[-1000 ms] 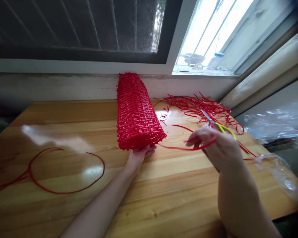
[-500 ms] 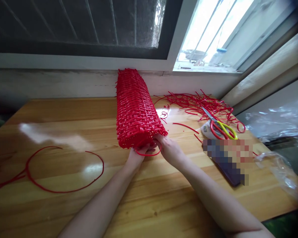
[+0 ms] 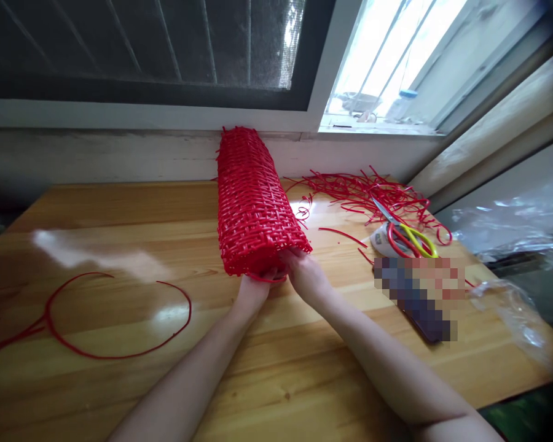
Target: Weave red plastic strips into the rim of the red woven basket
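A long red woven basket [image 3: 260, 202] lies on the table, its mouth facing me and its far end near the wall. At the mouth, my left hand [image 3: 257, 291] reaches in from below, closed around a red plastic strand [image 3: 276, 281] that curves along the lower edge. My right hand [image 3: 308, 275] grips the right side of the rim, its fingers bent and partly inside. The basket hides most of the fingertips of both hands.
To the left lies a red strand bent into an open ring [image 3: 120, 357]. A tangle of red strands [image 3: 364, 187] is at the back right. In front of it are scissors [image 3: 408, 239] with red and yellow handles, a blurred-out dark flat object [image 3: 419, 307] and clear plastic wrapping [image 3: 516, 307].
The loop of red strand hanging between my hands has drawn in closer to the basket's mouth. My right hand's fingers have gone a little further in. The basket stays nearly in place.
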The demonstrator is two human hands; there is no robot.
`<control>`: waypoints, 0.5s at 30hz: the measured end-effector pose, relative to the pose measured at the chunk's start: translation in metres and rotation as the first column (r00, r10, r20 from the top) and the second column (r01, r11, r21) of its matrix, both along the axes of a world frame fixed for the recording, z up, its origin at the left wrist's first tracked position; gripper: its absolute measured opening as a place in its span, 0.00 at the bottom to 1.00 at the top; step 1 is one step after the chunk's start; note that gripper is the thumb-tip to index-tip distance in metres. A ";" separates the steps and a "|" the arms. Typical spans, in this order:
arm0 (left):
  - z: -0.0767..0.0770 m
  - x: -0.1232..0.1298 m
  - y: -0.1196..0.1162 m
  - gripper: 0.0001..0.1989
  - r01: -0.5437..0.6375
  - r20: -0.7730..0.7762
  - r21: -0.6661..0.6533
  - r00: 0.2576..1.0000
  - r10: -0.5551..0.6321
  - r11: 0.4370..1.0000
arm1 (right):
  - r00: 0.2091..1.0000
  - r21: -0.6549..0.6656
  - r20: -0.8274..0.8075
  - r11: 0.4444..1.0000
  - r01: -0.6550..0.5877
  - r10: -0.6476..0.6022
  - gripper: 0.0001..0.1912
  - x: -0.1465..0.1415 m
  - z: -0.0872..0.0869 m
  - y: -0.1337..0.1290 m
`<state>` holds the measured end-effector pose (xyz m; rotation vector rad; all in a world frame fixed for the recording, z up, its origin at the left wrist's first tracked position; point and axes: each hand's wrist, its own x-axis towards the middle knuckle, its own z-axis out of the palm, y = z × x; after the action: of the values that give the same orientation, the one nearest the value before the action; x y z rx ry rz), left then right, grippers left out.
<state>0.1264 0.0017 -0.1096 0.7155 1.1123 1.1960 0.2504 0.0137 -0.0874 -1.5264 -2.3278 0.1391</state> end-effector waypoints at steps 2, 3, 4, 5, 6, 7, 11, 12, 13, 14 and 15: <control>0.002 -0.001 -0.001 0.25 0.025 0.011 -0.008 1.000 -0.025 1.000 | 1.000 0.029 -0.009 1.000 -0.005 0.005 0.22 0.001 0.002 -0.001; 0.002 -0.001 -0.001 0.23 0.038 0.014 -0.014 0.999 -0.038 0.999 | 1.000 0.035 -0.004 0.999 -0.008 0.008 0.22 0.001 0.004 -0.001; 0.002 -0.002 -0.001 0.21 0.048 0.012 -0.020 0.999 -0.047 0.999 | 1.000 0.030 0.008 0.999 -0.013 0.013 0.23 0.002 0.005 -0.002; 0.002 -0.002 -0.001 0.19 0.047 0.007 -0.027 0.999 -0.047 0.999 | 1.000 0.020 0.021 1.000 -0.023 0.022 0.23 0.002 0.006 -0.002; 0.002 -0.002 -0.001 0.18 0.038 0.001 -0.034 0.999 -0.038 0.999 | 0.999 0.009 0.030 0.999 -0.035 0.035 0.24 0.002 0.008 -0.003; 0.001 -0.001 -0.001 0.18 0.028 -0.001 -0.038 1.000 -0.028 0.999 | 0.998 -0.001 0.032 0.999 -0.049 0.049 0.24 0.002 0.009 -0.003; -0.009 0.003 0.001 0.19 0.020 0.030 -0.060 0.999 -0.019 0.998 | 0.998 -0.008 0.000 0.998 -0.057 0.057 0.22 0.002 0.010 -0.002; -0.012 0.004 0.001 0.19 0.017 0.042 -0.066 0.999 -0.015 0.998 | 0.999 -0.010 0.000 0.999 -0.053 0.053 0.21 0.002 0.011 -0.001; -0.015 0.005 0.002 0.20 0.012 0.056 -0.072 0.998 -0.008 0.997 | 0.999 -0.013 0.002 0.998 -0.054 0.054 0.20 0.002 0.011 -0.001; -0.018 0.006 0.003 0.20 0.010 0.071 -0.073 0.997 -0.005 0.997 | 0.998 -0.016 0.005 0.998 -0.060 0.060 0.19 0.001 0.011 -0.001; -0.021 0.007 0.004 0.20 0.013 0.085 -0.071 0.996 -0.007 0.997 | 0.997 -0.023 0.008 0.997 -0.074 0.074 0.19 0.001 0.012 0.000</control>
<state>0.1336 0.0053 -0.1302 0.6095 1.0742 1.1621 0.2514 0.0135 -0.0756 -1.4546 -2.3983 0.1791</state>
